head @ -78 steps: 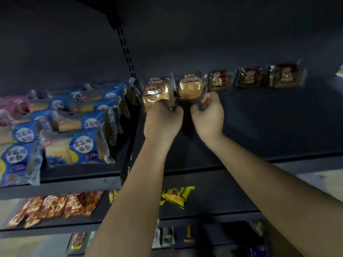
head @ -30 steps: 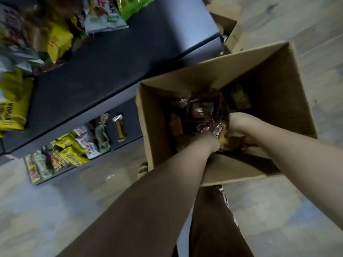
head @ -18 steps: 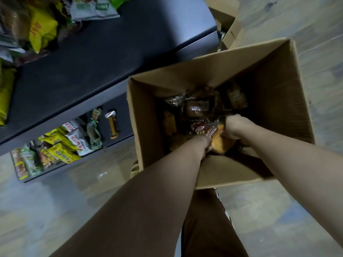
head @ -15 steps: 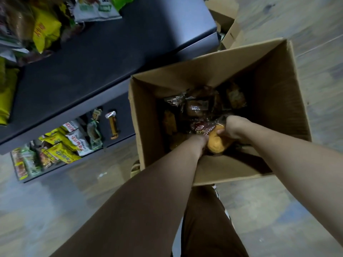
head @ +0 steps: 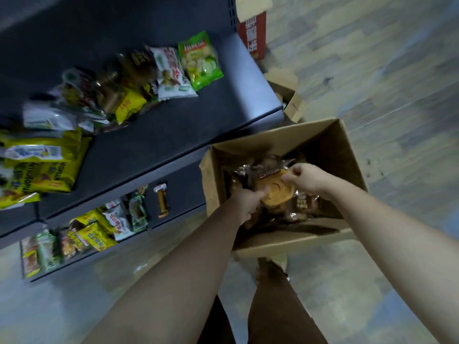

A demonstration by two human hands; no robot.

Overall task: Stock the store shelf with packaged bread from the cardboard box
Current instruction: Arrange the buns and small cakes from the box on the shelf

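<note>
Inside the cardboard box [head: 330, 142], the left hand [head: 248, 203] grips one side of a round wrapped bread [head: 277, 193], thumb on top. The right hand [head: 306, 180] pinches its opposite edge. More packets [head: 304, 203] lie beneath both hands. The shelf [head: 154, 147] stands to their left.

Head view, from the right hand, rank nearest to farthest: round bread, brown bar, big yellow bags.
1. Round bread: pinched by the right hand, in the box.
2. Brown bar: lower shelf, left of the box.
3. Big yellow bags: upper shelf, far left.
</note>
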